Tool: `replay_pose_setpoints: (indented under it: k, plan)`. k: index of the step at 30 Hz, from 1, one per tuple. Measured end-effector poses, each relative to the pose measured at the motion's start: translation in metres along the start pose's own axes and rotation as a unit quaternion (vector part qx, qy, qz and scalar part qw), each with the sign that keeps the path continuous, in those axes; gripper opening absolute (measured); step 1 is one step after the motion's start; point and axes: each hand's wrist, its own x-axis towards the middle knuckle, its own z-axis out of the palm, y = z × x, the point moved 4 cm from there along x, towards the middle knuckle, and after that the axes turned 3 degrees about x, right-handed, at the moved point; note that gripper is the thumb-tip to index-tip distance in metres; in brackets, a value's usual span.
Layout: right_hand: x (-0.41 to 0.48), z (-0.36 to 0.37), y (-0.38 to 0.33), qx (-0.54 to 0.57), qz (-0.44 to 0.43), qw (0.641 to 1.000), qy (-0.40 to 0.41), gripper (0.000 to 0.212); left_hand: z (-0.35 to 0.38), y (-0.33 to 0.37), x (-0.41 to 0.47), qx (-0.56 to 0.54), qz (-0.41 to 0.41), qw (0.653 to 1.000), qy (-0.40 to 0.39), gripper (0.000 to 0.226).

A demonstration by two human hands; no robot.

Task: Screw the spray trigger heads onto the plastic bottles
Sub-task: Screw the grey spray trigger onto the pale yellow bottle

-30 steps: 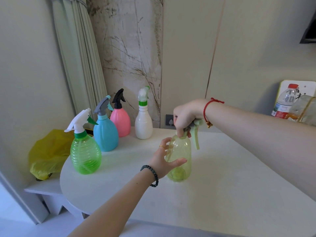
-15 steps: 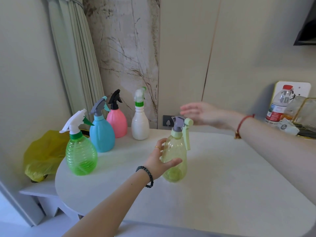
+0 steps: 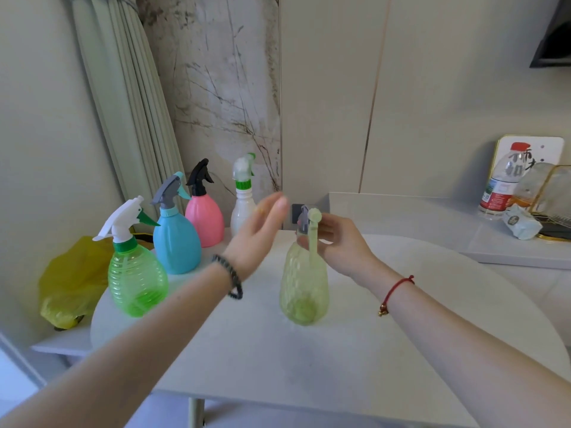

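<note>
A pale yellow-green bottle (image 3: 304, 285) stands upright on the white round table (image 3: 309, 359), with a grey and light-green trigger head (image 3: 310, 218) on its neck. My right hand (image 3: 336, 242) comes in from the right, its fingers closed around that head and neck. My left hand (image 3: 258, 239) hovers open and blurred to the left of the bottle, not touching it. Behind, on the left, stand a green bottle (image 3: 137, 282), a blue one (image 3: 176, 245), a pink one (image 3: 205, 222) and a white one (image 3: 242, 208), each with a trigger head on top.
A yellow plastic bag (image 3: 69, 282) lies on a low ledge left of the table. On the counter at the right stand a water bottle (image 3: 500, 183), a crumpled packet (image 3: 521, 223) and a gold wire rack (image 3: 554, 196). A curtain hangs at the back left.
My left hand has let go of the yellow-green bottle and lifted up and to the left. My right hand has come back from open air and closed on the trigger head.
</note>
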Motion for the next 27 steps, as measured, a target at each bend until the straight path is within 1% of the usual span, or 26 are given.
replay_pose_setpoints:
  k: [1, 3, 4, 6, 8, 9, 11, 15, 16, 18, 19, 21, 24, 26, 27]
  plan:
    - [0.0, 0.002, 0.001, -0.013, -0.01, 1.0, 0.008, 0.017, -0.001, 0.019, 0.004, 0.026, 0.001, 1.0, -0.014, 0.084]
    - [0.001, 0.005, 0.002, -0.029, -0.034, 0.999, 0.027, 0.017, 0.004, 0.047, 0.014, 0.143, -0.003, 0.988, -0.065, 0.078]
    - [0.001, 0.007, 0.003, -0.037, -0.037, 0.998, 0.043, 0.018, 0.007, 0.056, 0.018, 0.215, -0.002, 0.973, -0.088, 0.072]
    - [0.001, 0.01, 0.007, -0.052, -0.031, 0.995, 0.083, 0.021, 0.012, 0.066, 0.022, 0.33, 0.02, 0.938, -0.102, 0.059]
    - [0.0, 0.013, 0.01, -0.043, -0.036, 0.99, 0.129, 0.022, 0.012, 0.068, 0.025, 0.381, 0.044, 0.918, -0.096, 0.046]
    - [-0.002, 0.014, 0.012, -0.031, -0.036, 0.988, 0.145, 0.022, 0.011, 0.066, 0.026, 0.385, 0.048, 0.917, -0.094, 0.042]
    - [-0.004, 0.019, 0.014, 0.006, -0.026, 0.989, 0.147, 0.02, 0.004, 0.061, 0.027, 0.368, 0.043, 0.924, -0.091, 0.04]
    - [-0.011, 0.032, 0.023, 0.064, 0.004, 0.991, 0.114, 0.037, -0.017, 0.044, 0.026, 0.298, 0.036, 0.951, -0.071, 0.036]
    - [-0.013, 0.035, 0.024, 0.063, 0.002, 0.993, 0.101, 0.037, -0.02, 0.041, 0.025, 0.279, 0.039, 0.957, -0.073, 0.034]
    - [-0.013, 0.038, 0.024, 0.054, -0.019, 0.995, 0.082, 0.025, -0.024, 0.036, 0.026, 0.257, 0.045, 0.962, -0.081, 0.032]
    - [-0.013, 0.038, 0.023, 0.047, -0.027, 0.995, 0.086, 0.019, -0.025, 0.034, 0.026, 0.252, 0.047, 0.963, -0.085, 0.032]
    - [-0.011, 0.036, 0.023, 0.045, -0.031, 0.992, 0.115, 0.015, -0.026, 0.032, 0.028, 0.243, 0.051, 0.964, -0.092, 0.031]
    - [-0.009, 0.037, 0.026, 0.069, -0.01, 0.986, 0.153, 0.019, -0.027, 0.029, 0.03, 0.225, 0.05, 0.967, -0.107, 0.031]
    - [-0.009, 0.039, 0.026, 0.079, -0.004, 0.985, 0.155, 0.021, -0.028, 0.029, 0.031, 0.226, 0.053, 0.966, -0.113, 0.031]
    - [-0.008, 0.039, 0.026, 0.082, 0.0, 0.986, 0.143, 0.023, -0.028, 0.029, 0.031, 0.227, 0.056, 0.966, -0.114, 0.031]
